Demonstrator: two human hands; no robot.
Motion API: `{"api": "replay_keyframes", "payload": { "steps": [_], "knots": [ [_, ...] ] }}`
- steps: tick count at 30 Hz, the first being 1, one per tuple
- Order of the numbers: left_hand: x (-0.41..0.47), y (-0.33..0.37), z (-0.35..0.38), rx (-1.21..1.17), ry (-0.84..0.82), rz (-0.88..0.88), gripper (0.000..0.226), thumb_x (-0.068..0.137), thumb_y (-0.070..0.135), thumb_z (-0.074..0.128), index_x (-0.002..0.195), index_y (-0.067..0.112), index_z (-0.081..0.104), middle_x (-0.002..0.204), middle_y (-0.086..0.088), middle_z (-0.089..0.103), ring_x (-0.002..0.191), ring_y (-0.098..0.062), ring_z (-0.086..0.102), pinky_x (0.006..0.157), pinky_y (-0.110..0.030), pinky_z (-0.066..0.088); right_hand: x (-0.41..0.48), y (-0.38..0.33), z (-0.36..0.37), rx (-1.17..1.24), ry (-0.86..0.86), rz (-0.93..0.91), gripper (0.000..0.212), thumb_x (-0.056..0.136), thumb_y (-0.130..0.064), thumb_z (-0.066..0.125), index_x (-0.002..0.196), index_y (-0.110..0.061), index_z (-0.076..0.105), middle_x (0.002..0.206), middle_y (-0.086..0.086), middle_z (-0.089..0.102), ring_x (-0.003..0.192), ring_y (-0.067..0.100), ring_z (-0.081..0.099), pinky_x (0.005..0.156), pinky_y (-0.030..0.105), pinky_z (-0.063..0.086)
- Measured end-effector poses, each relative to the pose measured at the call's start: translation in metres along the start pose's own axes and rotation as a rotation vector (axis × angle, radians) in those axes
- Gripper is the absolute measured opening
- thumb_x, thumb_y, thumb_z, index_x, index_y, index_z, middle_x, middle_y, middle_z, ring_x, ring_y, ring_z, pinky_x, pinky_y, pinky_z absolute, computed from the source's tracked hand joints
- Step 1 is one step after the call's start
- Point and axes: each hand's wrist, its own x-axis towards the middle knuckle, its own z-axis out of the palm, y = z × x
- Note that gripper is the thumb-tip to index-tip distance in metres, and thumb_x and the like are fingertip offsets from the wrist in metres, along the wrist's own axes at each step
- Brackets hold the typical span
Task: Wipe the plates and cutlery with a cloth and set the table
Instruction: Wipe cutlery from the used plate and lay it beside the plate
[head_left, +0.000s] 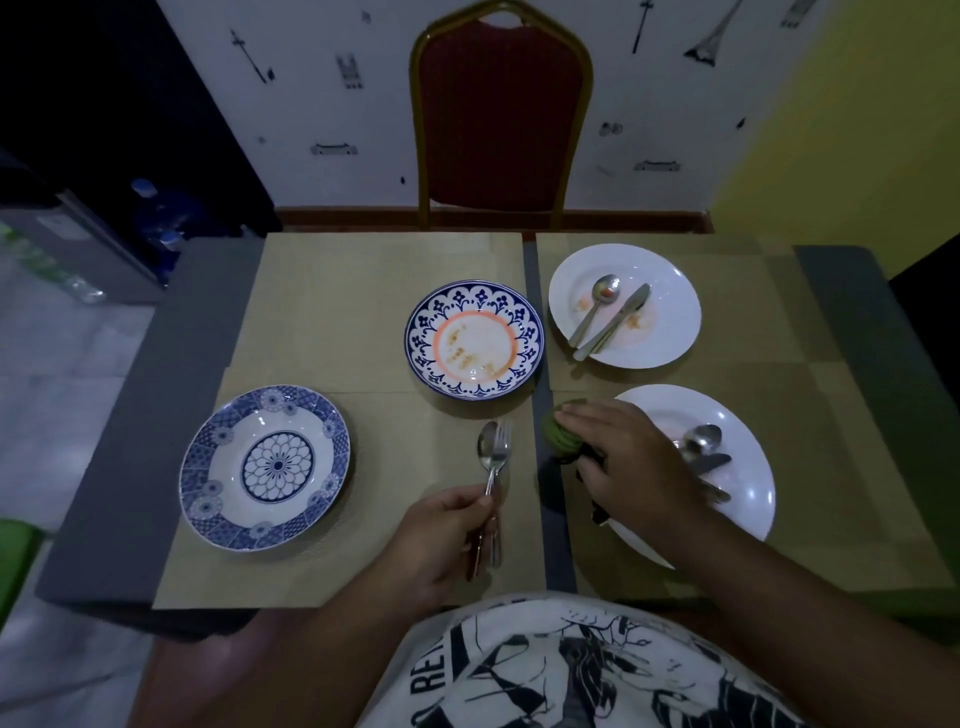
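My left hand (441, 535) grips the handles of a spoon and fork (493, 457), their heads pointing away from me over the near placemat. My right hand (628, 462) rests on a green cloth (558, 431) with its fingers laid over it, beside the near white plate (737, 415). That plate holds a spoon and knife (704, 447), partly hidden by my hand. A blue floral plate (265, 467) looks clean at the left. A blue and orange plate (474, 345) has food stains. The far white plate (670, 291) carries a dirty spoon and knife (605, 317).
Tan placemats (374, 291) cover a grey table (130, 441). A red chair with a gold frame (501, 109) stands at the far side against the wall. A grey appliance and water bottles (156, 218) stand at the left.
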Motion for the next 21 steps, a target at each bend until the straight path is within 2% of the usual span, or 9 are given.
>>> {"api": "replay_keyframes", "payload": {
  "steps": [3, 6, 8, 10, 13, 16, 18, 20, 21],
  "knots": [
    [0.001, 0.001, -0.013, -0.039, 0.066, -0.009, 0.017, 0.095, 0.004, 0.061, 0.107, 0.000, 0.072, 0.077, -0.015, 0.066, 0.061, -0.023, 0.060, 0.062, -0.033, 0.050, 0.001, -0.013, 0.006, 0.024, -0.037, -0.059, 0.058, 0.071, -0.001, 0.070, 0.126, -0.016, 0.065, 0.127, -0.002, 0.064, 0.120, 0.020, 0.053, 0.106, 0.036, 0.040],
    [0.012, 0.002, -0.029, 0.078, 0.213, 0.010, 0.016, 0.094, 0.007, 0.064, 0.106, 0.009, 0.075, 0.074, -0.007, 0.072, 0.054, -0.014, 0.060, 0.052, -0.024, 0.049, 0.001, -0.021, 0.013, 0.040, -0.082, -0.089, 0.060, 0.071, -0.005, 0.072, 0.129, -0.019, 0.063, 0.129, -0.004, 0.063, 0.123, 0.017, 0.051, 0.105, 0.036, 0.041],
    [0.022, 0.001, -0.038, 0.125, 0.221, 0.021, 0.017, 0.094, 0.005, 0.064, 0.106, 0.008, 0.075, 0.078, -0.007, 0.075, 0.054, -0.012, 0.064, 0.049, -0.023, 0.051, 0.000, -0.025, 0.016, 0.059, -0.095, -0.108, 0.061, 0.070, -0.005, 0.072, 0.128, -0.020, 0.064, 0.129, -0.004, 0.063, 0.123, 0.017, 0.052, 0.103, 0.037, 0.043],
    [0.029, 0.001, -0.042, 0.184, 0.225, 0.053, 0.016, 0.092, 0.002, 0.066, 0.104, 0.005, 0.076, 0.085, -0.011, 0.078, 0.063, -0.015, 0.070, 0.055, -0.024, 0.056, -0.001, -0.026, 0.019, 0.058, -0.085, -0.118, 0.061, 0.068, -0.003, 0.074, 0.126, -0.020, 0.065, 0.127, -0.004, 0.064, 0.121, 0.017, 0.054, 0.103, 0.034, 0.042],
    [0.034, 0.000, -0.044, 0.328, 0.271, 0.128, 0.012, 0.089, 0.001, 0.070, 0.096, 0.006, 0.079, 0.082, -0.010, 0.077, 0.067, -0.016, 0.072, 0.065, -0.030, 0.062, -0.004, -0.028, 0.021, 0.045, -0.084, -0.114, 0.062, 0.066, -0.001, 0.076, 0.124, -0.019, 0.067, 0.125, -0.004, 0.065, 0.119, 0.018, 0.055, 0.103, 0.028, 0.036],
    [0.036, 0.000, -0.048, 0.483, 0.299, 0.203, 0.012, 0.082, 0.008, 0.078, 0.088, 0.019, 0.080, 0.082, -0.005, 0.078, 0.076, -0.022, 0.076, 0.078, -0.043, 0.063, -0.007, -0.028, 0.023, 0.050, -0.107, -0.100, 0.061, 0.067, -0.002, 0.076, 0.125, -0.019, 0.067, 0.126, -0.005, 0.065, 0.120, 0.018, 0.054, 0.106, 0.021, 0.028],
    [0.036, -0.003, -0.051, 0.584, 0.313, 0.270, 0.014, 0.080, 0.010, 0.080, 0.084, 0.023, 0.080, 0.078, 0.002, 0.077, 0.073, -0.015, 0.075, 0.076, -0.036, 0.063, -0.008, -0.028, 0.023, 0.061, -0.118, -0.095, 0.060, 0.067, -0.004, 0.074, 0.125, -0.019, 0.066, 0.126, -0.005, 0.065, 0.120, 0.018, 0.054, 0.106, 0.019, 0.025],
    [0.035, -0.007, -0.053, 0.715, 0.339, 0.369, 0.014, 0.081, 0.011, 0.079, 0.089, 0.023, 0.079, 0.074, 0.008, 0.074, 0.068, -0.007, 0.070, 0.066, -0.021, 0.057, -0.009, -0.028, 0.024, 0.069, -0.127, -0.091, 0.059, 0.069, -0.006, 0.071, 0.126, -0.020, 0.066, 0.127, -0.005, 0.064, 0.121, 0.019, 0.054, 0.106, 0.023, 0.028],
    [0.033, -0.009, -0.054, 0.807, 0.356, 0.442, 0.015, 0.082, 0.012, 0.077, 0.092, 0.023, 0.078, 0.076, 0.010, 0.072, 0.071, -0.005, 0.068, 0.064, -0.019, 0.054, -0.009, -0.028, 0.024, 0.071, -0.130, -0.090, 0.058, 0.070, -0.006, 0.070, 0.126, -0.020, 0.065, 0.128, -0.005, 0.064, 0.121, 0.019, 0.054, 0.105, 0.026, 0.030]
  ]
}}
